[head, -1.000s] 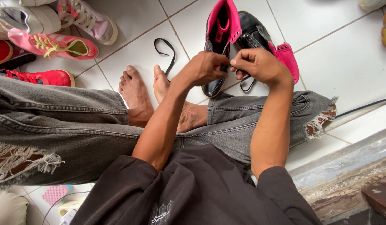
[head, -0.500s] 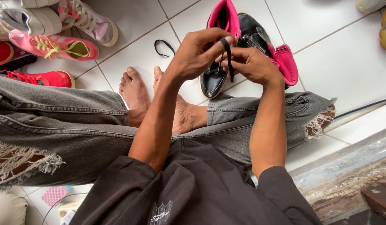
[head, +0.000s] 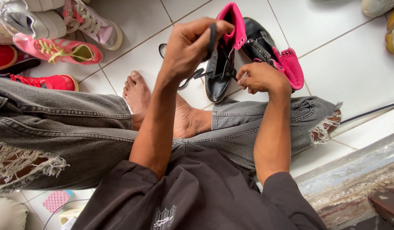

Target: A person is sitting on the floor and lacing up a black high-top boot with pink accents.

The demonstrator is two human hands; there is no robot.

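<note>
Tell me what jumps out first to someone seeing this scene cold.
The black high-top shoe with bright pink lining at top centre, with its mate lying beside it on the white tiled floor. The left hand pulls a black lace up from it while the right hand steadies the shoe. At upper left lies a cluster of pink, red and white sneakers.

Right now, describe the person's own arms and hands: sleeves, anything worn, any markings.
Both arms are bare from just above the elbow down. The short sleeves belong to a dark, brownish-black T-shirt with a small pale emblem on the chest. The left hand and right hand wear no gloves, and no rings, watch or wristband show. No markings are visible on either forearm.
</note>
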